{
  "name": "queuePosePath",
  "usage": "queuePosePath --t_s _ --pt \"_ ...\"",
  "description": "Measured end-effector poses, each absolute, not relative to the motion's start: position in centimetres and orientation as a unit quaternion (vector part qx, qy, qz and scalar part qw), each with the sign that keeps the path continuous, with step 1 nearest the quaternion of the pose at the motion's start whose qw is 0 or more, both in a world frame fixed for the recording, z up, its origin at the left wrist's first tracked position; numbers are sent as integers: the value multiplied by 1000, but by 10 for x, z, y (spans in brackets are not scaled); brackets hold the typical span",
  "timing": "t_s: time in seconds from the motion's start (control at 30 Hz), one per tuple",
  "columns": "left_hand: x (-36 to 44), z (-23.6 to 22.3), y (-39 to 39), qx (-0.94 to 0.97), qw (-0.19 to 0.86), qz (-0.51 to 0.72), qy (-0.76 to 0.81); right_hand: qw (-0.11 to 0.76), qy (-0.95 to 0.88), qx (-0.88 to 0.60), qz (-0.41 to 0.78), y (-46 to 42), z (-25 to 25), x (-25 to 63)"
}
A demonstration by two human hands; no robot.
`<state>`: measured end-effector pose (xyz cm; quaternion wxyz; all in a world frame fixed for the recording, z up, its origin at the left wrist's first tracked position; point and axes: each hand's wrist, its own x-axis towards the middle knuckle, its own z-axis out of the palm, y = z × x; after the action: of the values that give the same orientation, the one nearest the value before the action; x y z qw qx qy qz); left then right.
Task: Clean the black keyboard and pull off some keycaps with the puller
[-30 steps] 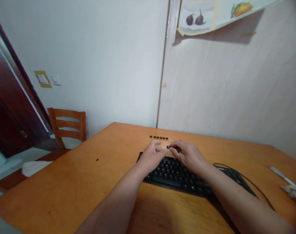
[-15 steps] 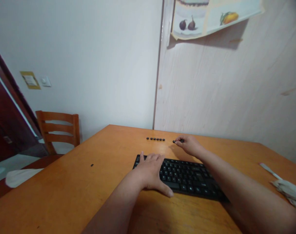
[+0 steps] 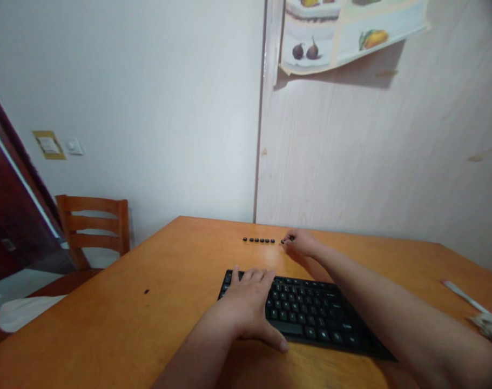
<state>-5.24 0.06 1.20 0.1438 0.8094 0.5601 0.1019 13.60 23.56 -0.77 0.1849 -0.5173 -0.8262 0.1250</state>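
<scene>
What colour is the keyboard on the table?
Black, keys and frame alike: the keyboard shows best in the head view.

An orange wooden table (image 3: pixel 108 324) carries a black keyboard (image 3: pixel 310 319). Beyond the keyboard lies a straight row of small black pieces (image 3: pixel 258 240); left of it, one lone black piece (image 3: pixel 146 292); right of it, a thin white strip (image 3: pixel 462 296) and crumpled pale paper (image 3: pixel 486 326).

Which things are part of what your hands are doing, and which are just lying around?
Part of the job: right hand pinching a black keycap; row of keycaps; left hand on the black keyboard.
Just lying around: wooden chair; fruit poster.
</scene>
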Motion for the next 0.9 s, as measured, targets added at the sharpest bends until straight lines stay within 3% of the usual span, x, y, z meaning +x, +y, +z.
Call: queuePosePath --t_s 0.9 --pt "-54 4 2 803 150 109 566 142 -839 -518 84 249 -13 119"
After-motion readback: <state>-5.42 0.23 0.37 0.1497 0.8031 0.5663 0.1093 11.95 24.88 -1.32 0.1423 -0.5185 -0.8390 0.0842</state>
